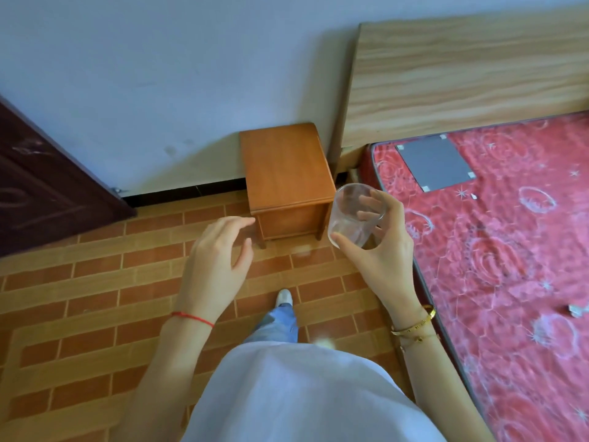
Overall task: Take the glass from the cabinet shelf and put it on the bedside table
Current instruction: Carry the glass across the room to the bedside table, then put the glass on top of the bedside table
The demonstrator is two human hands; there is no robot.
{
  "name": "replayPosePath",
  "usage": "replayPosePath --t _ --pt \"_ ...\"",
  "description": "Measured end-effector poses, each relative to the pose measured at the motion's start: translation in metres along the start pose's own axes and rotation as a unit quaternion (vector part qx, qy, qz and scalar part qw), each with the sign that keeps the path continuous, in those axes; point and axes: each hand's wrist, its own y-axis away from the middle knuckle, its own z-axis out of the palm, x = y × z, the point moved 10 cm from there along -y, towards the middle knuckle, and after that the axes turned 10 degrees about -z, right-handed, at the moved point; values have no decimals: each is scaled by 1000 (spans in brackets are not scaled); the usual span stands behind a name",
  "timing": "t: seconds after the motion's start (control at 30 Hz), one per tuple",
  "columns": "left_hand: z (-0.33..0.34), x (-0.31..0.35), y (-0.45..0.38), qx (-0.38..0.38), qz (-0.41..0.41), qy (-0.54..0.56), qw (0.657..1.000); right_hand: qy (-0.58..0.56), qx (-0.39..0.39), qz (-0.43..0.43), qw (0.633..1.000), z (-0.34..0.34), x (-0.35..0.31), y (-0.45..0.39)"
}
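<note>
White shirt (302,393) fills the foreground, red mattress (510,250) alongside, bedside table (283,167) ahead, its top bare. Right hand (382,247) wraps the glass (355,215), carried in mid-air; left hand (216,263) loose, empty. Pickup done, placing remains.

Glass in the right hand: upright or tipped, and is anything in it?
Tipped: the glass, held by the right hand, has its mouth leaning up and away. It looks empty; fingers show clearly through it.

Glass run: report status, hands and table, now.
Right hand gripping the clear glass, carried above the floor. Left hand empty, fingers spread. Bedside table ahead, top bare, nothing in the way.
</note>
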Motion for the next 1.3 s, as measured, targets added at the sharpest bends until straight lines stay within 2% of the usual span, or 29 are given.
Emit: replayPosePath --t 0.27,0.57,1.3 --pt "-4 -2 -120 5 1 -1 1000 -1 16 -17 1000 40 23 -110" --pt "10 -3 -217 -13 -11 -18 1000 4 17 0 1000 66 59 -185" --pt "92 6 -398 18 -92 -36 995 -21 -86 26 996 134 192 -375"
